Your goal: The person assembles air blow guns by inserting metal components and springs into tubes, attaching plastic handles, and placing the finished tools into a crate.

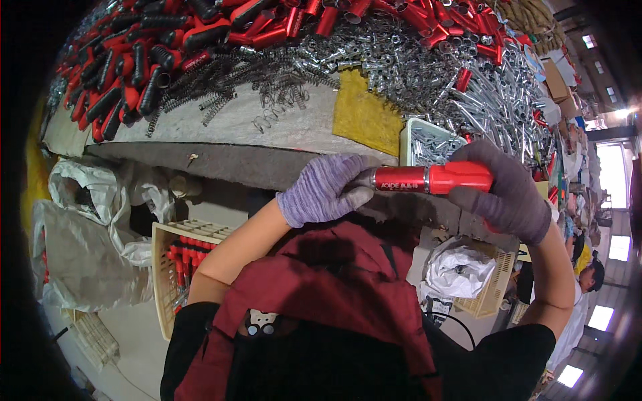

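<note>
In front of my body I hold a red tubular hand tool level between both gloved hands. Its exact kind I cannot make out. My left hand, in a light purple knit glove, closes on the metal collar end, thumb below. My right hand, in a darker grey-purple glove, wraps the thick red handle end. A pale green plastic tray of small metal pins stands just beyond the tool. Next to it a yellow cloth lies on the bench.
Red-and-black handles heap at the far left. Red tubes, springs and metal rods are piled across the bench. Below stand a cream crate of red parts and another crate with a white bag.
</note>
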`<move>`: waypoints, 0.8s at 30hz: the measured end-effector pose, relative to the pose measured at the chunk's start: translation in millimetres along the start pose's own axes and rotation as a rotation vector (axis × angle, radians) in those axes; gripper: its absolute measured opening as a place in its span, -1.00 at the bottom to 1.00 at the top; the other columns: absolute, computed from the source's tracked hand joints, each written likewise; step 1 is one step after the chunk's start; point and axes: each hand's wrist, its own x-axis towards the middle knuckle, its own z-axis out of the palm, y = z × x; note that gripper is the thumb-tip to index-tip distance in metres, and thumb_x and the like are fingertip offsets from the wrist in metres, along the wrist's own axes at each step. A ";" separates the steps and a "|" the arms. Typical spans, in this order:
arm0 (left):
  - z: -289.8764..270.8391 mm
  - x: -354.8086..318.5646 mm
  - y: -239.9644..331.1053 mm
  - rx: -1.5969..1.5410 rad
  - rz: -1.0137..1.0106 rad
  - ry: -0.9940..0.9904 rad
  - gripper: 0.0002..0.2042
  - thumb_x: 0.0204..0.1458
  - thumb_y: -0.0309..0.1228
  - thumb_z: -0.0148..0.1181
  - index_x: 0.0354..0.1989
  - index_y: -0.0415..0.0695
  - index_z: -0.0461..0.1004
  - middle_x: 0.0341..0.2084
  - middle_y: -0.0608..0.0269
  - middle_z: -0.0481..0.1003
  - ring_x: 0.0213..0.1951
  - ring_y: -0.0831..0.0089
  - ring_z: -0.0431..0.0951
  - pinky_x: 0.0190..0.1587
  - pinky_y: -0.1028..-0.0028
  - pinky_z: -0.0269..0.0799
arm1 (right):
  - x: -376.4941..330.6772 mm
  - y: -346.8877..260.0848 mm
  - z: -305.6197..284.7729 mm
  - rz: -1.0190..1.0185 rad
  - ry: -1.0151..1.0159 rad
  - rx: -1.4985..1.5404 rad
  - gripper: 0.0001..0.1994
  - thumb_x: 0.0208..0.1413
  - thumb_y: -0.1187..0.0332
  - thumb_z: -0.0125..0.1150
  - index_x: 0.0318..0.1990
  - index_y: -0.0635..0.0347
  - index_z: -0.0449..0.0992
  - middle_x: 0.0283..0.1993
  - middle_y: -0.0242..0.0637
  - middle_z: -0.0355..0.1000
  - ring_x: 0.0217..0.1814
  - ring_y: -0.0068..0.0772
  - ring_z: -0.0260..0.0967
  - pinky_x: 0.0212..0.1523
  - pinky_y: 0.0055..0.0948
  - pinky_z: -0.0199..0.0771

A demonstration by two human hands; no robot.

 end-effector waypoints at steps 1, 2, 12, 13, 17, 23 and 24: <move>-2.0 -2.2 -0.1 0.000 -0.003 -0.033 -0.57 -0.12 -0.18 0.23 -0.12 -0.17 0.37 -0.35 0.05 0.46 -0.28 0.07 0.50 -0.25 0.24 0.41 | 0.2 -6.3 -0.7 0.123 -0.052 0.079 -0.57 -0.12 0.15 0.31 -0.15 0.23 0.40 -0.32 -0.23 0.40 -0.29 -0.37 0.40 -0.24 -0.39 0.39; 1.2 -5.1 -1.3 0.004 -0.006 -0.032 -0.57 -0.12 -0.18 0.23 -0.12 -0.17 0.37 -0.35 0.05 0.46 -0.28 0.07 0.50 -0.25 0.24 0.41 | 0.4 -9.9 -0.6 0.245 -0.105 0.157 -0.58 -0.15 0.21 0.32 -0.16 0.25 0.40 -0.30 -0.31 0.37 -0.28 -0.47 0.35 -0.22 -0.44 0.37; 1.4 19.1 19.8 0.128 -0.104 -0.438 -0.58 -0.11 -0.18 0.20 -0.08 -0.08 0.36 -0.43 0.03 0.48 -0.38 0.12 0.52 -0.32 0.27 0.42 | -7.6 28.5 16.2 -0.082 -0.006 0.042 -0.60 -0.02 0.08 0.22 -0.18 0.21 0.41 -0.54 -0.25 0.42 -0.52 -0.38 0.45 -0.44 -0.37 0.45; 8.1 18.9 25.3 0.256 -0.162 -0.392 -0.57 -0.12 -0.19 0.20 -0.07 -0.08 0.36 -0.44 0.04 0.49 -0.39 0.09 0.52 -0.31 0.26 0.42 | -6.1 36.7 17.1 0.261 -0.091 0.366 -0.61 0.02 0.06 0.16 -0.18 0.22 0.41 -0.54 -0.30 0.42 -0.54 -0.36 0.44 -0.44 -0.37 0.46; 9.6 14.4 24.9 0.146 -0.336 -0.381 -0.56 -0.09 -0.16 0.16 -0.04 -0.08 0.35 -0.40 0.02 0.50 -0.35 0.05 0.51 -0.29 0.21 0.42 | -19.5 38.6 7.3 0.326 0.051 0.645 -0.54 0.12 0.06 -0.01 -0.04 0.32 0.38 -0.17 -0.20 0.45 -0.09 -0.30 0.40 0.00 -0.34 0.34; 26.7 5.6 66.9 -0.010 -0.233 -0.710 -0.51 -0.13 -0.04 0.21 -0.07 -0.09 0.41 -0.45 -0.05 0.51 -0.37 0.11 0.55 -0.29 0.26 0.41 | -18.9 35.8 -9.7 -0.202 0.239 0.441 -0.50 0.15 0.10 -0.10 0.07 0.34 0.36 0.15 -0.11 0.30 0.23 -0.27 0.18 0.25 -0.39 0.05; 19.5 6.1 68.3 -0.003 -0.222 -0.716 -0.51 -0.13 -0.04 0.21 -0.07 -0.09 0.41 -0.45 -0.05 0.51 -0.37 0.11 0.55 -0.29 0.26 0.41 | -24.0 55.5 -5.5 -0.202 0.254 0.438 -0.50 0.15 0.10 -0.10 0.07 0.34 0.36 0.15 -0.11 0.30 0.23 -0.27 0.18 0.25 -0.39 0.05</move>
